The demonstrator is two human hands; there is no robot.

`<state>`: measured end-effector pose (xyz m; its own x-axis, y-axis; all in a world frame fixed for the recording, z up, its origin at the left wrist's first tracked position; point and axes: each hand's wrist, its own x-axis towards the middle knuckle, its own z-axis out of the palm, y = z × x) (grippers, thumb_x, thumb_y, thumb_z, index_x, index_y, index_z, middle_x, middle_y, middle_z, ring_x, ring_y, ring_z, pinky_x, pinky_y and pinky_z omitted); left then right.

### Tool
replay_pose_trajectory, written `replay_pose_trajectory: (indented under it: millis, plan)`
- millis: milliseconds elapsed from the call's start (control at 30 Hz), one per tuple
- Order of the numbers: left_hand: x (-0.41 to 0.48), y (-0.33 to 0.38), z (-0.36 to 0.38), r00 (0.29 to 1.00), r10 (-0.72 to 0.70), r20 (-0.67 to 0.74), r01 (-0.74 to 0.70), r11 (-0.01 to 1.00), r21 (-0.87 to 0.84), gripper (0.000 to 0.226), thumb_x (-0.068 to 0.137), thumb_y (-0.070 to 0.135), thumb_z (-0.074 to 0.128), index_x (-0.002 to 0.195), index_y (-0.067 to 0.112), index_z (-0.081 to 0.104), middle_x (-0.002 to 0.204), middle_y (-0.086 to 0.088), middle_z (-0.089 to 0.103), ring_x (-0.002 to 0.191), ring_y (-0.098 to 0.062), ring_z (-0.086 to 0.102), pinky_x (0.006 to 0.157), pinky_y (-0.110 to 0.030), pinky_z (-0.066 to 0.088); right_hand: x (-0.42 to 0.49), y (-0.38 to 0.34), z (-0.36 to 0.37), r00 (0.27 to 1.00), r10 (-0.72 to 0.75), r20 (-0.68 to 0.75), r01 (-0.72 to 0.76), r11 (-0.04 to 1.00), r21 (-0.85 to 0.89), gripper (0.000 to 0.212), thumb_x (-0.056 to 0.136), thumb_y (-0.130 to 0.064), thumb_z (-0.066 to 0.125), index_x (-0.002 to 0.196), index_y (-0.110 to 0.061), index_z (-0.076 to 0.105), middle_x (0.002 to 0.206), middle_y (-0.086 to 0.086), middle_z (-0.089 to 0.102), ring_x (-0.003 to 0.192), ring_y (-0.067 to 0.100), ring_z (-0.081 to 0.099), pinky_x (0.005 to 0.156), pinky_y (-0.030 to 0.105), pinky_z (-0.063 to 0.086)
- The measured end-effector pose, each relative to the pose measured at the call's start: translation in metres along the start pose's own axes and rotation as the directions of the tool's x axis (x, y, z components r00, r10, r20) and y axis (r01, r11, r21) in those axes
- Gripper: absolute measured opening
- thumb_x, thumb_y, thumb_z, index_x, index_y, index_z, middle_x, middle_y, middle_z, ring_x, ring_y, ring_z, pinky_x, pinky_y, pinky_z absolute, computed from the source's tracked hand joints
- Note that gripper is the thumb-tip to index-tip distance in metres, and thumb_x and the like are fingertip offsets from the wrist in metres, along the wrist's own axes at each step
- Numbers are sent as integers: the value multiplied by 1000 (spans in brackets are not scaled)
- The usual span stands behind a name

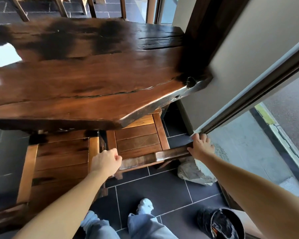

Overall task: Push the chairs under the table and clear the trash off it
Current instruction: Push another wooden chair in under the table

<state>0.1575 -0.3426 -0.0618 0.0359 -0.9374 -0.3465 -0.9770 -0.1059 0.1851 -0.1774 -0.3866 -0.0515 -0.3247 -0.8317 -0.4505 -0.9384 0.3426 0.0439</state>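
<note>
Pushing under way. White trash (4, 52) lies on the counter (93, 75), far left, untouched. Left chair (59, 161) sits partly under. Left hand (106, 161) is curled tight round the back rail of the right chair (136, 140); right hand (201, 147) is spread, fingers straight, pressing the rail's other end. Risk: an uneven shove skews the right chair and a leg catches the stone (196, 171) just beside it.

forearms (72, 195) bare | jeans (145, 226) pale blue (loose) | shoes (144, 205) white
</note>
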Motion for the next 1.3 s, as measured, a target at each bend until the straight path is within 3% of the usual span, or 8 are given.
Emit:
replay_pose_trajectory:
  millis: [133,300,433,567,700,900,1067,1300]
  plan:
    - [-11,-2,0,1000,9,-13,-11,986,-169,30,97,39,40,117,21,54,114,2,68,90,-18,67,65,-23,49,-22,-12,9,958,-234,-168,218,970,-110,62,87,-33,57,141,-19,30,152,8,19,142,27,12,114,52,13]
    - [-47,-51,-11,998,17,-68,-31,977,-210,39,97,39,40,131,19,42,127,-2,62,111,-20,60,108,-41,35,-69,-99,15,767,-568,-300,591,806,-15,43,86,-22,55,127,-15,46,138,8,41,132,29,33,111,45,25]
    - [-81,-137,-19,990,-137,-28,131,979,-154,41,95,38,45,132,20,41,133,-2,55,124,-20,51,112,-44,29,-123,-186,25,594,-789,-157,804,585,103,39,91,-22,53,129,-20,47,136,1,44,129,21,36,109,38,32]
    - [-117,-235,-28,962,-267,60,269,962,-40,46,91,39,51,133,22,41,137,1,51,128,-20,47,113,-49,25,-175,-259,48,497,-842,209,852,519,64,37,96,-36,43,130,-23,46,137,1,48,129,21,41,114,45,20]
    - [-146,-320,-35,927,-359,109,353,933,67,45,90,37,52,132,22,43,141,4,44,133,-16,38,113,-50,20,-215,-307,64,506,-799,324,830,554,70,36,99,-39,32,124,-20,52,128,4,57,124,24,49,117,50,10]
    - [-162,-413,-41,890,-423,169,399,903,161,39,93,43,45,127,24,46,132,5,53,125,-16,47,110,-46,27,-269,-356,105,540,-622,567,759,651,-8,57,92,-58,38,125,-13,52,120,8,60,107,31,58,85,39,47]
    - [-167,-430,-33,906,-347,242,277,919,282,36,93,56,31,106,33,56,111,11,61,104,-14,57,82,-34,38,-289,-359,127,691,-649,319,718,665,-203,39,87,-34,58,118,-10,55,109,10,67,100,32,64,77,36,49]
    - [-174,-434,-24,967,-219,133,160,923,350,40,94,54,27,113,33,57,111,14,63,106,-13,54,79,-29,37,-295,-359,128,778,-593,207,627,756,-190,23,93,-20,49,110,-16,65,108,8,68,100,30,64,72,31,44]
